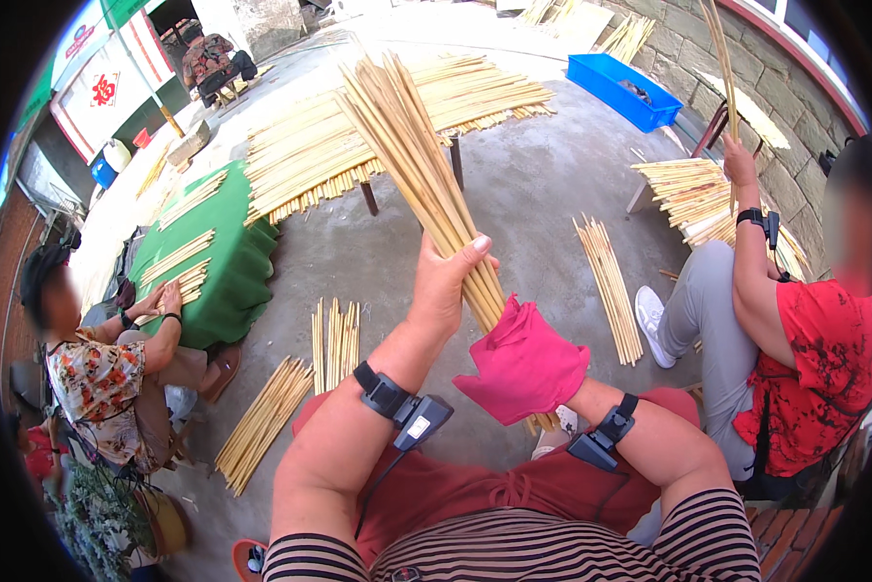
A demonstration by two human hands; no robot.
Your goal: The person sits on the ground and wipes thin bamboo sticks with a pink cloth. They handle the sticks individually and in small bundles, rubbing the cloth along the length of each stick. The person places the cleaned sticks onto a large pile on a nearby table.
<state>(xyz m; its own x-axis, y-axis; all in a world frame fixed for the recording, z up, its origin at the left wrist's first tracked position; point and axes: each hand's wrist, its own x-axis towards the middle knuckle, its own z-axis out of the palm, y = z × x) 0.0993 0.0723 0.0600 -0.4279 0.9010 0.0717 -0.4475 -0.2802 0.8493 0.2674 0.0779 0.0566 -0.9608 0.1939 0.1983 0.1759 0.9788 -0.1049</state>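
A bundle of long, pale wooden sticks (426,184) stands tilted before me, its upper ends fanned out and leaning to the left. Around its middle my left hand (451,281) is closed, thumb across the front. Lower down, a bright pink cloth (525,367) wraps the sticks, and my right hand (574,390) grips them through it; the cloth hides most of its fingers. The sticks' lower ends show just beneath the cloth, above my lap.
Ahead stands a low table covered with rows of sticks (310,160). Stick piles lie on the floor at left (264,425) and right (611,291). A person (106,388) works at a green-covered table (232,291); another (795,359) holds sticks upright. A blue bin (622,92) stands behind.
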